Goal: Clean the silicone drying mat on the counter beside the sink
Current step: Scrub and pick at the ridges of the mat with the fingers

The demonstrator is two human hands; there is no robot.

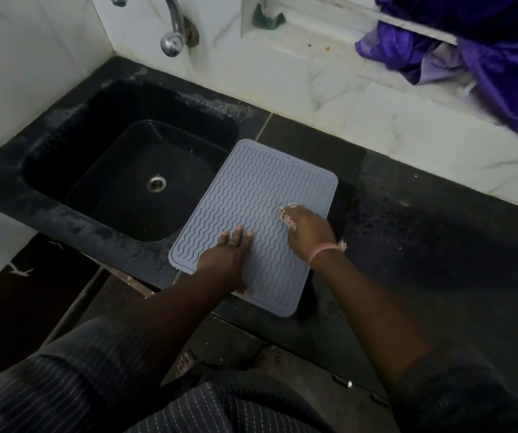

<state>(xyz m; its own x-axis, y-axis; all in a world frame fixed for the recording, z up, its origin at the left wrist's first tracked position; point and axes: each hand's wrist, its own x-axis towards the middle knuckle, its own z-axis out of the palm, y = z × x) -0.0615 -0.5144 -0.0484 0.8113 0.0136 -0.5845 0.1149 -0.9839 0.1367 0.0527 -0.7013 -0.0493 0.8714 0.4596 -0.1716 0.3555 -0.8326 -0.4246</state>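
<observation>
Both hands lie on the silicone drying mat. For its grip, the left hand lies flat, fingers straight and spread, pressing the mat's near-left part; a thin ring shows on one finger. The right hand rests further right and a little farther along the mat; its fingers are bent with the tips touching the ridged surface. Whether this grip holds anything cannot be told, since the underside of the fingers is hidden and slightly blurred. A pink band circles the right wrist.

The mat is a grey rectangle with rounded corners and wavy ridges. It lies on the dark desk just beside the sink, turned at an angle, and its near edge reaches out past the front edge of the desk.

The sink is a black basin set into the desk. Nothing lies in it but its metal drain at the bottom; the walls look wet and glossy. A chrome tap projects from the white marble-patterned wall above the basin's far side.

In a recess of the wall sits a dark green thing, too small to name. Purple cloth hangs at the upper right, above the desk. The desk's surface to the right of the mat shows pale speckling.
</observation>
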